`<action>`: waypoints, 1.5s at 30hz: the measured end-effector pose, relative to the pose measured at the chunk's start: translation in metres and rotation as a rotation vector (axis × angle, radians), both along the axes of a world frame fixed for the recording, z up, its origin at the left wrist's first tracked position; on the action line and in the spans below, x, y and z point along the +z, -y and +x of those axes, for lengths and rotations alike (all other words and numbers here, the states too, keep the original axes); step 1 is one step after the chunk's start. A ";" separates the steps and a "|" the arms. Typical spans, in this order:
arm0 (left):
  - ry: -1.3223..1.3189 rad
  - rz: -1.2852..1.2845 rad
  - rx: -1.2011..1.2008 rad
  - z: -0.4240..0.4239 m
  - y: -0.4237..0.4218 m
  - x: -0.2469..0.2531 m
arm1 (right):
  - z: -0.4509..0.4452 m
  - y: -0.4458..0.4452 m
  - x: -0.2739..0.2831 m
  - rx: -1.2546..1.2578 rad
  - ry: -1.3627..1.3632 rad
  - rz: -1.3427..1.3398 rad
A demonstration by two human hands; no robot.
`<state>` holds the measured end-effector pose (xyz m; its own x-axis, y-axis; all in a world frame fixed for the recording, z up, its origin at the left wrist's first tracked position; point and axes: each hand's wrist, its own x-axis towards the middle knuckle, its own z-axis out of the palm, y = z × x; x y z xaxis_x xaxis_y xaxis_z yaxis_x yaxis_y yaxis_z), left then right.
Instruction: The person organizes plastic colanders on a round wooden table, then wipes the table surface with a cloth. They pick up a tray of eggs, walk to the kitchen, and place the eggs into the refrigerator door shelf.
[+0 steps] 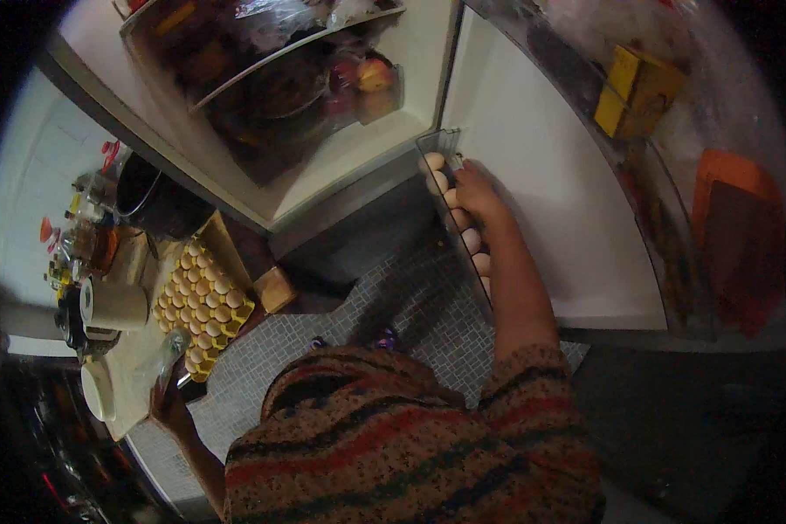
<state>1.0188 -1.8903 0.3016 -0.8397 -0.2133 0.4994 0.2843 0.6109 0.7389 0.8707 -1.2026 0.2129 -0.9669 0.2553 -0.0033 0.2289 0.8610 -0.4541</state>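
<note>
In the head view, my right hand point(477, 190) reaches into the clear egg rack point(458, 257) low on the inside of an open refrigerator door point(550, 196). Several eggs point(471, 241) stand in a row along that rack. My fingertips are close to the eggs at its far end, and whether they grip one is hidden by the hand. Down on the left, my left hand point(164, 399) is closed around a clear plastic item point(170, 350), perhaps a bag. Beside it, a yellow egg tray point(247, 313) full of eggs lies on the countertop point(128, 406).
Fruit point(373, 75) sits inside the refrigerator ahead. A yellow box point(629, 92) and an orange item point(737, 177) stand in upper door shelves. Behind the tray are a black pot point(150, 196), a white cylindrical container point(114, 304) and several bottles point(72, 242). Below lies a tiled floor point(268, 347).
</note>
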 end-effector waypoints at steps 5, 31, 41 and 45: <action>0.016 -0.073 -0.020 -0.010 -0.013 0.008 | -0.020 0.019 0.022 0.013 0.251 0.134; 0.130 -0.011 -0.068 -0.045 -0.002 -0.011 | 0.069 0.010 0.059 -0.106 -0.180 -0.013; -0.131 -0.268 -0.027 -0.041 -0.018 -0.001 | 0.004 -0.006 0.045 -0.275 0.140 -0.104; -0.051 -0.296 -0.003 -0.032 -0.034 0.011 | -0.013 -0.009 0.032 -0.184 0.213 0.105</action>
<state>0.9868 -1.8564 0.3129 -0.8124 -0.0494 0.5810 0.3188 0.7966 0.5136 0.8573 -1.1934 0.2447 -0.8846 0.4359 -0.1657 0.4662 0.8360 -0.2895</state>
